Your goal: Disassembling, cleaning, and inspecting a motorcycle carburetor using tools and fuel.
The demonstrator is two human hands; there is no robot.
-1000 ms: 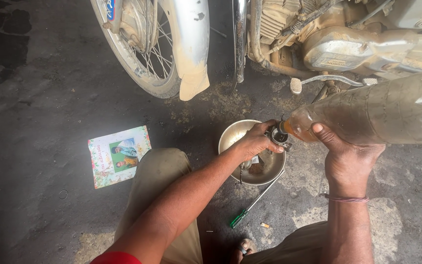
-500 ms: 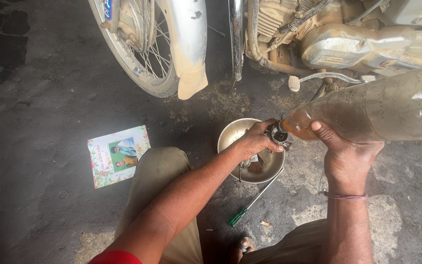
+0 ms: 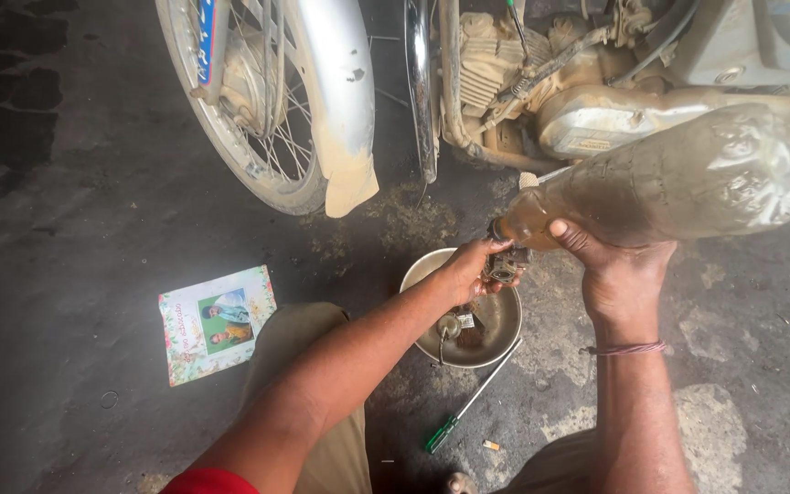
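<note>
My right hand grips a large grimy plastic bottle of brownish liquid near its neck, tilted so the mouth points down to the left. My left hand holds a small dark metal part right under the bottle's mouth. Both hang over a round metal bowl on the floor, which holds a few small parts.
A motorcycle stands ahead, with its front wheel and silver mudguard at upper left and a dusty engine at upper right. A green-handled screwdriver lies beside the bowl. A printed card lies on the dark concrete floor at left.
The hands, bottle and part keep their pose over the bowl; only the view has shifted slightly.
</note>
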